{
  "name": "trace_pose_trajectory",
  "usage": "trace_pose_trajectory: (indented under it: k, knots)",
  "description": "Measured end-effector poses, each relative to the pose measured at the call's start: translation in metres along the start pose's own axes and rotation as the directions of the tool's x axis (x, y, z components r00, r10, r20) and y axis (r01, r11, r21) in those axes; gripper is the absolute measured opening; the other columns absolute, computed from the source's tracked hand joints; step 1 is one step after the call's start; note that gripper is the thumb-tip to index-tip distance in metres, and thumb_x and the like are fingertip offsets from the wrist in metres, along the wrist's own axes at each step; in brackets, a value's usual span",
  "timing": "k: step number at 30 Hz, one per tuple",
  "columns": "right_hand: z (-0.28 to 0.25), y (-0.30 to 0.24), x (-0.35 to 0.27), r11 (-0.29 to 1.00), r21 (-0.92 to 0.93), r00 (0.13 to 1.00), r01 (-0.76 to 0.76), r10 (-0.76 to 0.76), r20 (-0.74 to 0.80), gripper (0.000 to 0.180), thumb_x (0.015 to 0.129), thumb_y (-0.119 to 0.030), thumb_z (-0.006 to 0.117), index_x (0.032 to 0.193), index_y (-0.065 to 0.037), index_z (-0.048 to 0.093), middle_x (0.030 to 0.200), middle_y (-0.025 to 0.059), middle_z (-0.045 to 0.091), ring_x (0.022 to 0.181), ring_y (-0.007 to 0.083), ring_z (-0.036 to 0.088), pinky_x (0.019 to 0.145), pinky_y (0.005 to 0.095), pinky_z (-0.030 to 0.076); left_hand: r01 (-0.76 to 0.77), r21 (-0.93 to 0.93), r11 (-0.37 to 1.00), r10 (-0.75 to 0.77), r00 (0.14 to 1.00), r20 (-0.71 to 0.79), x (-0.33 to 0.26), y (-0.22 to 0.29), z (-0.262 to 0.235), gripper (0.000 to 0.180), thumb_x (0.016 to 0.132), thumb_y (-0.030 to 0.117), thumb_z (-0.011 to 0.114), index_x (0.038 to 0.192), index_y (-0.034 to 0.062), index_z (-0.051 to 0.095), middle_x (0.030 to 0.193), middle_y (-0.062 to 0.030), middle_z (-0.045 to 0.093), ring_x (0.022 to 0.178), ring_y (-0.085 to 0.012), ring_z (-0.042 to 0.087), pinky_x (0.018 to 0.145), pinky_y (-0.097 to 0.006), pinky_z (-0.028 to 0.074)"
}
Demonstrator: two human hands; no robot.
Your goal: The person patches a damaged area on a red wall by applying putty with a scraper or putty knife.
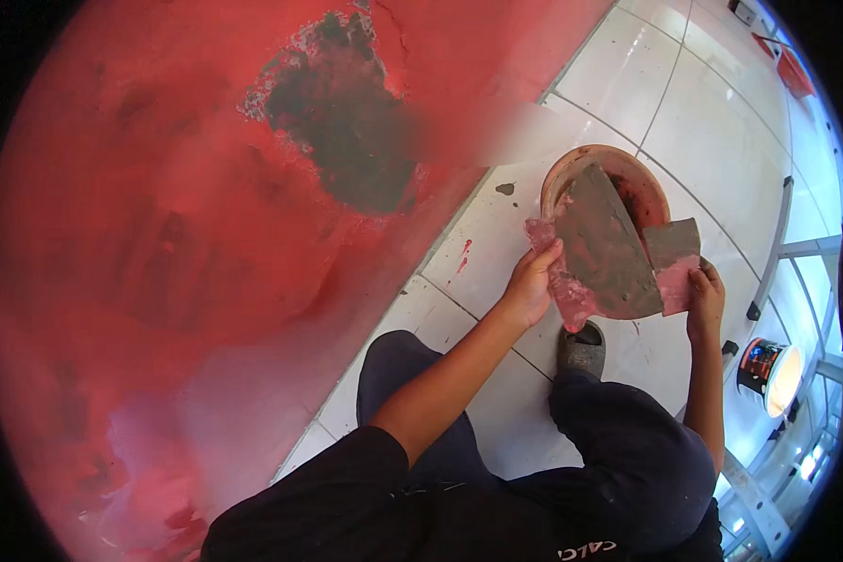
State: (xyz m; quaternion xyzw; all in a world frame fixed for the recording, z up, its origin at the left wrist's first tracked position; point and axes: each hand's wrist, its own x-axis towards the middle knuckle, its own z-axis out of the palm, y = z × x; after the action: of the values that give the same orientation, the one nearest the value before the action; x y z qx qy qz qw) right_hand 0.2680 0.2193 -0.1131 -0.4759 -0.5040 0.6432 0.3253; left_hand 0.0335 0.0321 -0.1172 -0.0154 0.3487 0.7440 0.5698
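My left hand point(532, 286) is closed on the pink edge of a wide flat sheet point(604, 248) smeared with wet grey mortar. In my right hand point(707, 292) is a smaller rectangular flat scraper-like piece point(674, 245), pink near my fingers and coated with grey mortar above. Its left edge touches or overlaps the sheet's right side. Both are held over a round reddish-brown basin point(585, 153), hiding much of its inside. Dark residue shows on the basin's inner wall.
A red-painted wall point(178, 281) with a dark grey mortar patch point(342, 117) rises at left. White floor tiles point(628, 66) carry grey and red spots. My sandalled foot point(581, 348) is below the sheet. At right are a paint bucket point(771, 377) and metal ladder-like frame point(763, 506).
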Motion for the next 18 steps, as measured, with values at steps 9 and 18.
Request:
trace_pose_trajectory:
  k: [9,18]
  knots:
    - [-0.058,-0.034,0.053,0.81,0.564,0.971,-0.161,0.03,0.236,0.032,0.086,-0.011,0.05,0.116,0.001,0.047,0.109,0.0091,0.057,0.102,0.0179,0.055,0.092,0.0295,0.042,-0.146,0.07,0.987,0.142,0.988,0.068,0.0,-0.002,0.067,0.031,0.092,0.02,0.049,0.119,0.0056,0.048,0.119,-0.0025,0.052,0.11,-0.0144,0.047,0.097,-0.034,0.033]
    - [0.048,-0.162,0.016,0.999,-0.004,0.955,0.051,-0.048,0.292,0.045,0.082,0.0,0.044,0.126,-0.002,0.037,0.093,0.0131,0.06,0.078,0.0193,0.063,0.066,0.0285,0.054,-0.124,0.118,0.985,0.102,0.978,0.183,-0.114,0.068,0.072,0.032,0.094,0.014,0.041,0.124,0.002,0.042,0.122,-0.0077,0.05,0.112,-0.0177,0.048,0.098,-0.036,0.037]
